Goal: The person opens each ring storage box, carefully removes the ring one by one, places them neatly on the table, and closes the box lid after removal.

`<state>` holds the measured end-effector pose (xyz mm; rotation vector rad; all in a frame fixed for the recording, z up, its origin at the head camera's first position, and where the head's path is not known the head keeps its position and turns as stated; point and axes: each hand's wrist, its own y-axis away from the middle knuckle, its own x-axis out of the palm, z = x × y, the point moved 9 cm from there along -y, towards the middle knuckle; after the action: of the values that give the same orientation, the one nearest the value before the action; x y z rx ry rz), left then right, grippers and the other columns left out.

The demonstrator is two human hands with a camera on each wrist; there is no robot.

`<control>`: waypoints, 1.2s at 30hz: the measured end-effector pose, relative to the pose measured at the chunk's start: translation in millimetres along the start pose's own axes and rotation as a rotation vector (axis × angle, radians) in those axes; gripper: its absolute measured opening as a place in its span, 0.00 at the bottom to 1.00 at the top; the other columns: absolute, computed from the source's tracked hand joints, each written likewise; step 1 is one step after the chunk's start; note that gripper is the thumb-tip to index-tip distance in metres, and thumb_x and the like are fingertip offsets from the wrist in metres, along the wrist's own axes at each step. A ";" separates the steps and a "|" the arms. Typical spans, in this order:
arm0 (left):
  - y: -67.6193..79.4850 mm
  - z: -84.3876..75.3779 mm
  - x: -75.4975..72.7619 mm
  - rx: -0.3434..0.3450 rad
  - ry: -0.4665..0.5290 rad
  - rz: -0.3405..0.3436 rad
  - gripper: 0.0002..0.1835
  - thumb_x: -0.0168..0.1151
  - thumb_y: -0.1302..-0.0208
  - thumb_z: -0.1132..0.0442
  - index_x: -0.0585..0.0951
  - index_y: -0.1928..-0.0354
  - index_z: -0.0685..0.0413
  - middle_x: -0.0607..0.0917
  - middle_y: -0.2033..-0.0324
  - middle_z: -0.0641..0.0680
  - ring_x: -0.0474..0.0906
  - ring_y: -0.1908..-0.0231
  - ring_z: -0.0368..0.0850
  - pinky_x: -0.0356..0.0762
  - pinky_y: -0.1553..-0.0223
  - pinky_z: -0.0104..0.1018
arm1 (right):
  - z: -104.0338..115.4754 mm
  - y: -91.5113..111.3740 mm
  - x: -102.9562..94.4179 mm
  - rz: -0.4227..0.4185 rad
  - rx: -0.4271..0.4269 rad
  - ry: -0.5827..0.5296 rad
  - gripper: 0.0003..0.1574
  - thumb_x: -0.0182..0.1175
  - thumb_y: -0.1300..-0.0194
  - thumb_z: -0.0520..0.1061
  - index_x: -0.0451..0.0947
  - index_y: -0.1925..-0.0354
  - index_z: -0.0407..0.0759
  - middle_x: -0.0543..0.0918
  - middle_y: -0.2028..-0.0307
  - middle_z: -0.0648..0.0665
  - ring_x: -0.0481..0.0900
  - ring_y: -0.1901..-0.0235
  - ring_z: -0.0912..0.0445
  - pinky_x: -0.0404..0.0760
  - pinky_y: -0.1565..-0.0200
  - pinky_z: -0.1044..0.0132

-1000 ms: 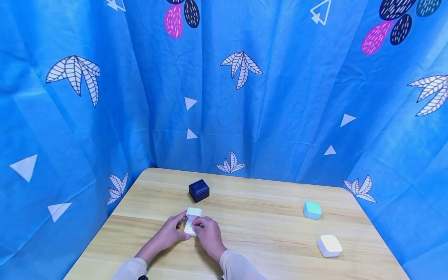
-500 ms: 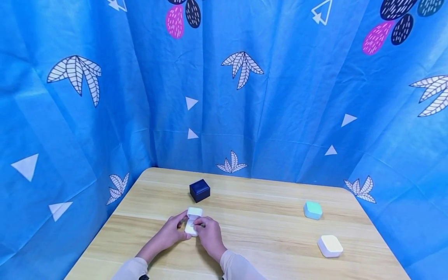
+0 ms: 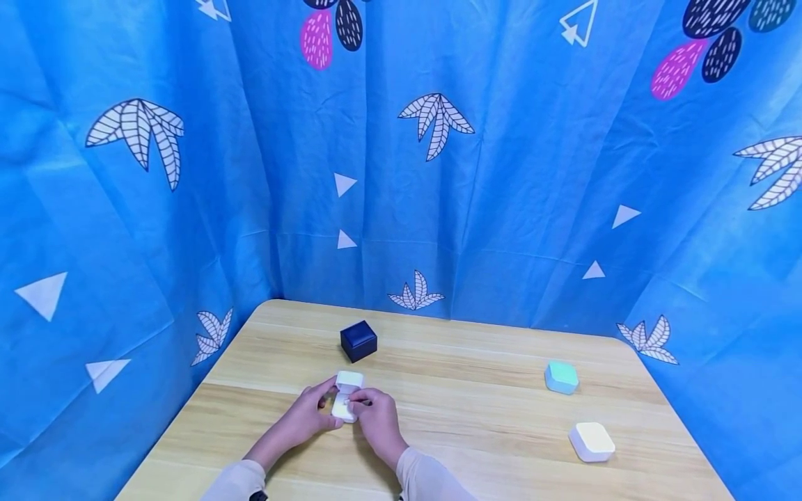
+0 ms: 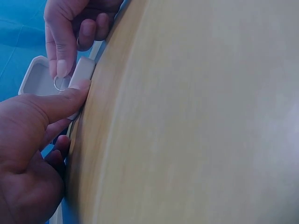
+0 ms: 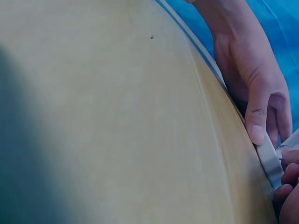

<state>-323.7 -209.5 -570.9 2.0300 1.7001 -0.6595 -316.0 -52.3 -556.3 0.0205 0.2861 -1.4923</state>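
Note:
A small white ring box (image 3: 340, 410) stands on the table with its lid (image 3: 349, 378) raised. My left hand (image 3: 308, 415) grips the box from the left, its thumb pressing the front of the base in the left wrist view. From the right, my right hand (image 3: 379, 419) reaches over the base and pinches a thin silver ring (image 4: 55, 83) between thumb and forefinger. The ring overlaps the box's cushion in the left wrist view, and part of it is hidden by the fingertips.
A dark blue box (image 3: 359, 341) sits behind the white one, closed. Toward the right of the wooden table (image 3: 464, 417) are a mint-green box (image 3: 561, 376) and a white box with a cream top (image 3: 592, 442). A blue patterned curtain (image 3: 501, 174) hangs around the table.
Both hands keep their places at the white ring box. The whole head view has shifted very slightly to the right.

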 end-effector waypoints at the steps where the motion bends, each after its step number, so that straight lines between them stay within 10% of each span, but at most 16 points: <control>1: 0.1 -0.4 0.1 0.004 0.001 0.000 0.50 0.80 0.52 0.59 0.66 0.25 0.50 0.82 0.47 0.52 0.70 0.54 0.46 0.71 0.54 0.38 | -0.9 -0.2 -0.2 -0.002 0.009 -0.006 0.07 0.66 0.42 0.30 0.87 0.65 0.38 0.88 0.61 0.46 0.81 0.61 0.61 0.81 0.61 0.73; 36: -1.9 -4.1 -1.8 0.043 0.003 -0.006 0.50 0.79 0.53 0.62 0.67 0.25 0.49 0.84 0.45 0.52 0.69 0.56 0.46 0.70 0.55 0.37 | -3.1 21.9 -4.3 0.006 0.068 0.023 0.02 0.69 0.40 0.40 0.88 0.66 0.44 0.87 0.69 0.55 0.76 0.69 0.66 0.75 0.66 0.73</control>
<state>-325.5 -208.3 -566.5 2.0564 1.7081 -0.7010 -295.2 -45.7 -562.0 0.0927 0.2541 -1.4966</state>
